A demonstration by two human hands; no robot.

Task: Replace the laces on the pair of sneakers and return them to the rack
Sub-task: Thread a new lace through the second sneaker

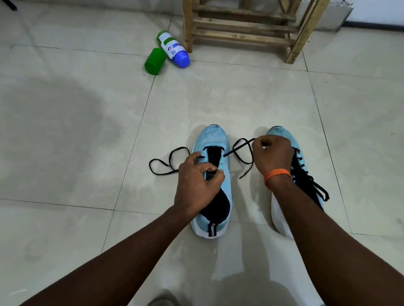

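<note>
Status: both sneakers sit on the tiled floor (82, 124), near me, toes pointing far. The right sneaker (278, 132) is already strung with black lacing, its ends flopped over the near right side. The left sneaker (213, 137) is the open job. One black lace (240, 143) runs through the far eyelets only, as far as I can tell. One end loops out on the floor to the left, the other comes out to the right.

The left grip (196, 182) curls over the tongue and left flap of the left sneaker, thumb and fingers pinching the upper to steady it. The right grip (271, 153) has its fingers closed, pinching the right-hand run of the lace up off the floor, over the toe end of the right sneaker. There's an orange band (277, 174) on that wrist.

Handling, my read:
- The knit upper looks soft and will collapse under pressure, so pinch the eyelet edge, not the toe.
- The shoe is probably light and may skate on smooth tile under a hard pull, so the left grip should hold it down.
- The lace is limp cord, so take it right at the tip or it buckles at the eyelet. The tip is hidden in the fingers.

The wooden rack (243, 27) stands far, well apart from the shoes. For the carry, fingers hooked in each heel collar should do. A green bottle (173, 47) and a loose green cap (154, 61) lie on the floor left of the rack.
</note>
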